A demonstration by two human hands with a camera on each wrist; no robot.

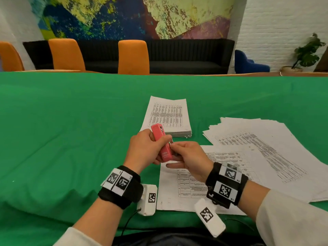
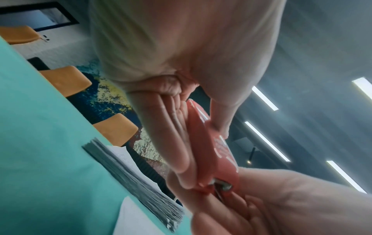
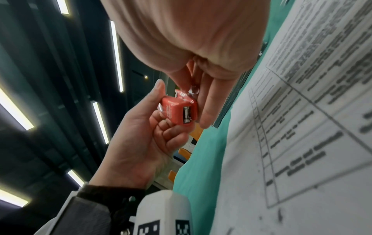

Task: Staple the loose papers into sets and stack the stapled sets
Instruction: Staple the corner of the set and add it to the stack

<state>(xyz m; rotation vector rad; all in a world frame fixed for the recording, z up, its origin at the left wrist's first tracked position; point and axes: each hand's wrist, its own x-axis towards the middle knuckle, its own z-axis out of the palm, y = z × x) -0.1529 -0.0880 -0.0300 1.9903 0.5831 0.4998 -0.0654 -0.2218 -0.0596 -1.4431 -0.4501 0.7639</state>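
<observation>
Fingers of the left hand (image 1: 144,148) curl round a pink stapler (image 1: 161,142), the thumb lying over its top, and hold it up off the tabletop (image 1: 71,121) with its front end pointing away from the person. Right hand (image 1: 190,157) sits just beside it, thumb and forefinger pinching a small metal part at the stapler's side; what that part is cannot be made out. From the right wrist view the stapler (image 3: 179,111) shows its end face with a metal slot, the left hand's fingers (image 3: 171,128) wrapped beneath it.

Under both hands, on the green cloth, lies a set of printed sheets (image 1: 186,190) with a ruled table on the top page. To the right of it spreads a fanned heap of loose papers (image 1: 262,139), overlapping one another. Farther off, beyond the hands, stands a squared-up paper stack (image 1: 166,114). Across the tabletop's far edge stand orange chairs (image 1: 133,55) before a black sofa (image 1: 186,55).
</observation>
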